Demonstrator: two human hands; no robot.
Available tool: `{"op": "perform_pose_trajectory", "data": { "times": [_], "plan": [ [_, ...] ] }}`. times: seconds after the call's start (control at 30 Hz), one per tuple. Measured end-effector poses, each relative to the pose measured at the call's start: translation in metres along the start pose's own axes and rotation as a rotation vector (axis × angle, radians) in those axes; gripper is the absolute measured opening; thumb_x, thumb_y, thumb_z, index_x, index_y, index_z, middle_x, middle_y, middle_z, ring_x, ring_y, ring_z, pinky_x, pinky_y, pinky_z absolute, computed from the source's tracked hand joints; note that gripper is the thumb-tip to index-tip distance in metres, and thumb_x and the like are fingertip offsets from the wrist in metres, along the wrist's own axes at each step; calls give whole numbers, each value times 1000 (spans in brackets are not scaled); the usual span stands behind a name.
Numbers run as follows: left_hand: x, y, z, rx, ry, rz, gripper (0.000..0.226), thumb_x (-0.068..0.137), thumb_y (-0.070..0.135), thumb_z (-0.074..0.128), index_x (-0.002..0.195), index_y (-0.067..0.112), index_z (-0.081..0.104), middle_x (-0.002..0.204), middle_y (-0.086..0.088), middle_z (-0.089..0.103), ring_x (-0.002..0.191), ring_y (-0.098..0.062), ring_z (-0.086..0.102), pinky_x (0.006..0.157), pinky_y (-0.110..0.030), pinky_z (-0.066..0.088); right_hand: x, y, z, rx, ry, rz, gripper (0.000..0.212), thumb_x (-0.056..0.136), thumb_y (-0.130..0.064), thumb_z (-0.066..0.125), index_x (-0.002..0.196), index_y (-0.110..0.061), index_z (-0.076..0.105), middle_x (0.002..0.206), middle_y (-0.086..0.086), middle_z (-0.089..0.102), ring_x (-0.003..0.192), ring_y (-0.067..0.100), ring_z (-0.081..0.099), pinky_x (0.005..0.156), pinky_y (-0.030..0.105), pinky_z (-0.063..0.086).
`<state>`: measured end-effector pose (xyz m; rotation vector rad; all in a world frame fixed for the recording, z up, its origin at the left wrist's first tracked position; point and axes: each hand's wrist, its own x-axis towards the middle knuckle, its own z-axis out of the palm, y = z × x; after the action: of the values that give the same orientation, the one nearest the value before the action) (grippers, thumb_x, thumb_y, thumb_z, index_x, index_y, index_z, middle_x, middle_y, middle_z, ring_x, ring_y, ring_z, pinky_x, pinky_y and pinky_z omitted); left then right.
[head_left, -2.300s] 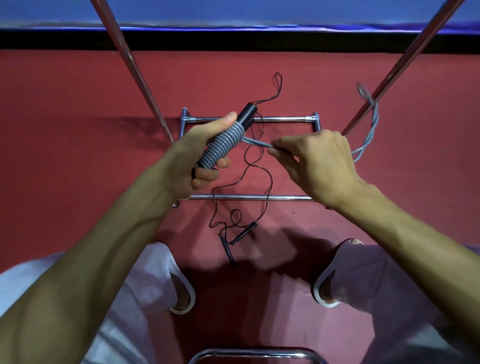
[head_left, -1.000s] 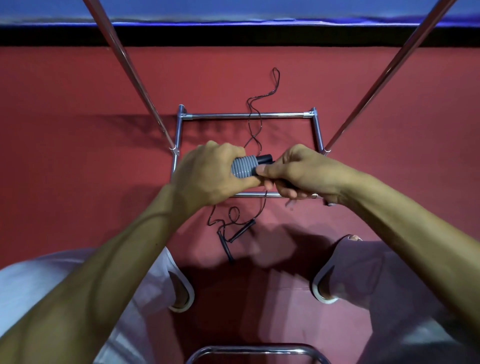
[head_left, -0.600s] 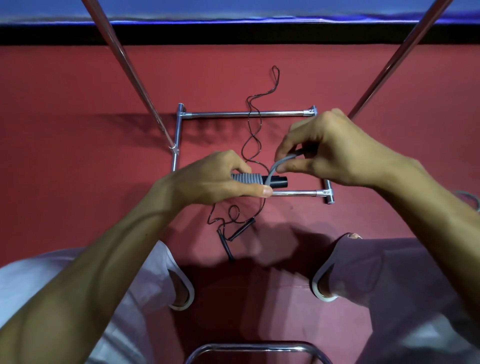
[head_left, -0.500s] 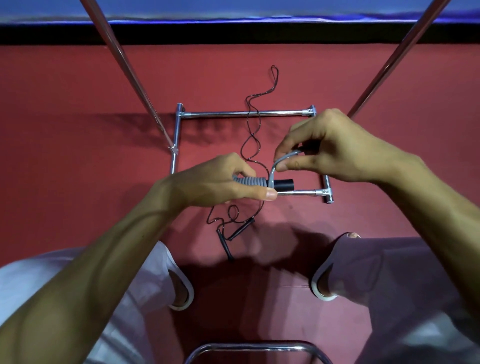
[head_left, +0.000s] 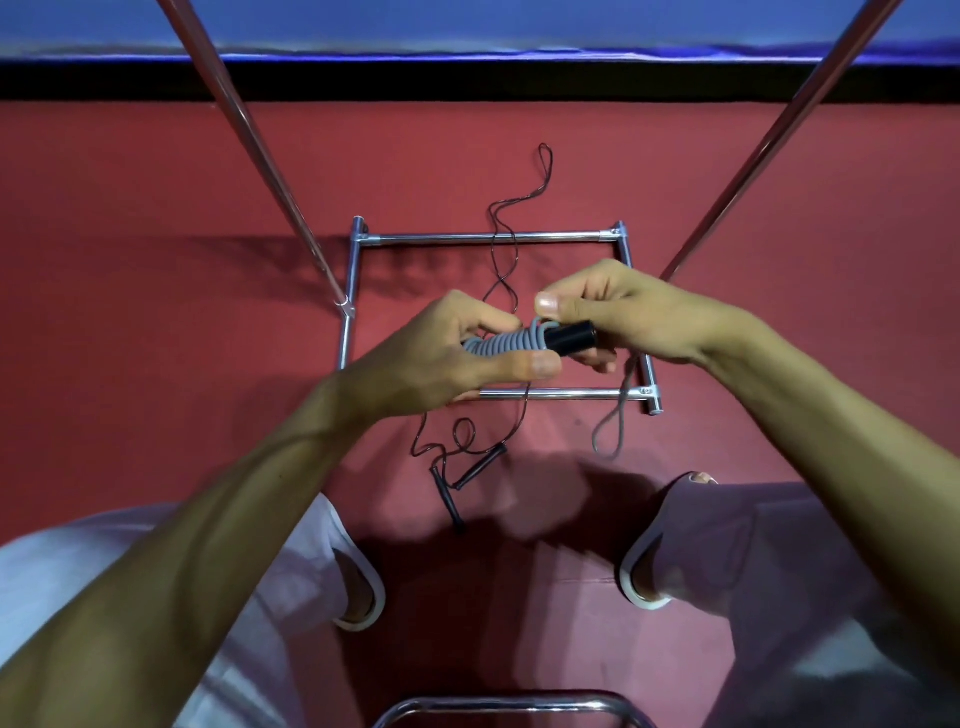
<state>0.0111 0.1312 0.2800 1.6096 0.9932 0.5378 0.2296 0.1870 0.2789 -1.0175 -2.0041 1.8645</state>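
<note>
- Grey rope (head_left: 506, 344) lies wound in tight turns around a black handle (head_left: 571, 336), which is held level in the air above the floor, between the two hands.
- The left hand (head_left: 441, 364) grips the wound part of the handle. Its thumb lies along the near side of the coils and its fingers curl over the far side.
- The right hand (head_left: 623, 312) is closed around the bare black end of the handle. Its thumb presses down on the rope where the last turn comes off the coils, and its fingers curl underneath.
- A loose loop (head_left: 608, 436) of the same grey rope hangs down from under the right hand, blurred, near the corner of the frame.
- A thin black cord (head_left: 506, 260) with two slim black grips (head_left: 480, 470) lies in curls on the red floor (head_left: 182, 208), running across a square metal frame (head_left: 483, 238).
- Two shiny poles (head_left: 249, 140) (head_left: 769, 140) slant up from the frame's sides to the top corners of the view.
- White trousers (head_left: 270, 597) and white slippers (head_left: 363, 597) show on either side below the arms.
- A curved chrome rail (head_left: 509, 701) sits at the bottom edge.
</note>
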Motion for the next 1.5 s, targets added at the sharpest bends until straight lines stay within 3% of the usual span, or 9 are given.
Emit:
{"op": "perform_pose_trajectory", "data": {
  "times": [0.17, 0.37, 0.57, 0.67, 0.77, 0.9, 1.1, 1.3, 1.5],
  "plan": [
    [-2, 9, -4, 213, 229, 108, 53, 84, 50, 76, 64, 7, 53, 56, -10, 38, 49, -21, 34, 49, -37, 27, 10, -2, 24, 473, 229, 77, 59, 105, -38, 46, 48, -24, 40, 43, -4, 26, 40, 12, 15, 43, 25, 11],
    [-9, 2, -2, 677, 427, 58, 59, 70, 81, 65, 76, 22, 64, 55, 5, 54, 54, -15, 51, 55, -34, 46, 21, 17, 59, 1028, 392, 360, 48, 95, -46, 65, 62, -19, 45, 63, -1, 25, 48, 12, 13, 41, 21, 19],
    [-13, 5, 1, 900, 440, 159, 86, 70, 89, 56, 139, 38, 56, 52, 10, 42, 53, -23, 52, 59, -34, 51, 11, 18, 55, 990, 285, 405, 47, 98, -45, 58, 63, -14, 52, 49, -3, 36, 27, 7, 25, 32, 17, 21],
    [-14, 1, 9, 895, 441, 266, 80, 82, 87, 48, 148, 42, 49, 64, 3, 61, 59, -25, 62, 59, -34, 52, 7, 14, 54, 1085, 183, 414, 52, 98, -38, 48, 51, -17, 54, 40, -7, 36, 23, 3, 26, 33, 15, 14],
    [-16, 3, 18, 939, 466, 351, 73, 90, 83, 40, 151, 43, 43, 60, 3, 45, 50, -22, 45, 49, -36, 45, 5, 5, 50, 1083, 132, 439, 42, 88, -34, 53, 49, -19, 50, 39, -8, 31, 22, 3, 27, 29, 15, 16],
    [-19, -3, 21, 911, 496, 377, 65, 94, 76, 42, 149, 40, 47, 63, 5, 40, 51, -19, 43, 49, -36, 46, 6, 2, 43, 962, 158, 510, 31, 85, -30, 58, 59, -18, 46, 45, -6, 30, 25, 5, 24, 36, 15, 10],
    [-10, -7, 20, 469, 423, 147, 48, 88, 67, 63, 131, 46, 59, 83, 4, 72, 74, -19, 68, 71, -39, 55, 10, 10, 42, 667, 301, 455, 36, 96, -5, 30, 65, -16, 44, 44, -2, 31, 33, 7, 25, 40, 16, 13],
    [0, 8, 6, -160, 571, -50, 11, 97, 34, 68, 104, 30, 76, 61, -2, 45, 42, -13, 38, 38, -19, 28, 5, 0, 27, -31, 676, 135, 42, 102, -36, 59, 75, -4, 63, 54, -3, 59, 44, 10, 45, 48, 26, 35],
    [-5, 7, -7, -551, 370, -403, 46, 88, 69, 61, 88, 23, 60, 62, -5, 47, 31, -12, 26, 38, -13, 23, -17, 2, 13, -914, 822, -252, 13, 82, -27, 76, 94, -21, 73, 79, -8, 67, 66, 9, 51, 63, 39, 53]
  ]
}}
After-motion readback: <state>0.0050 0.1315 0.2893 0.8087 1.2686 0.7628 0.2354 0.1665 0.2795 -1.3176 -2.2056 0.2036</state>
